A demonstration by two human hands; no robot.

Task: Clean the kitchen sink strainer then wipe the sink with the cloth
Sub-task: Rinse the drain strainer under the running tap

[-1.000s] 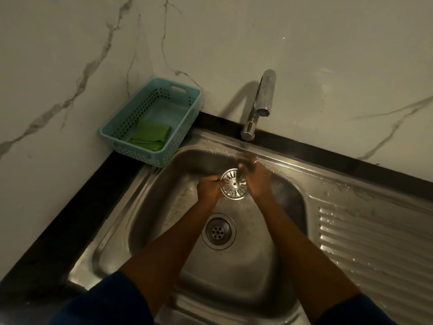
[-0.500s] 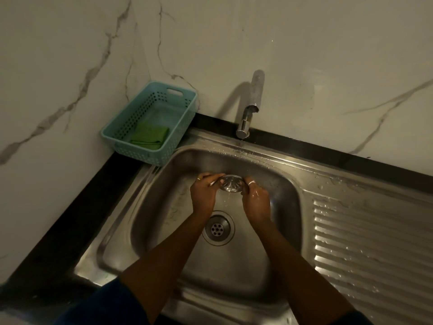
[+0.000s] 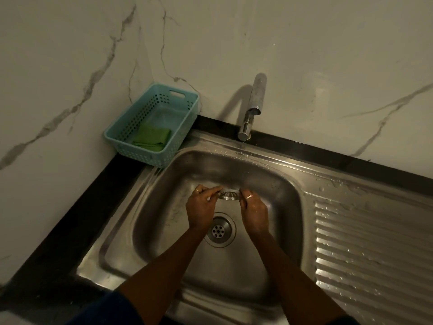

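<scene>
A round metal sink strainer is held over the steel sink basin, seen nearly edge-on. My left hand pinches its left rim and my right hand grips its right rim. Both hands sit just behind the open drain. A folded green cloth lies in the teal basket at the sink's back left corner, apart from both hands.
A chrome tap rises from the black counter strip behind the basin. A ribbed steel draining board, wet with drops, lies to the right. Marble walls close the back and left. A black counter edge runs along the left.
The strainer has come down from under the tap toward the basin and turned from face-on to nearly edge-on. Both hands moved nearer with it.
</scene>
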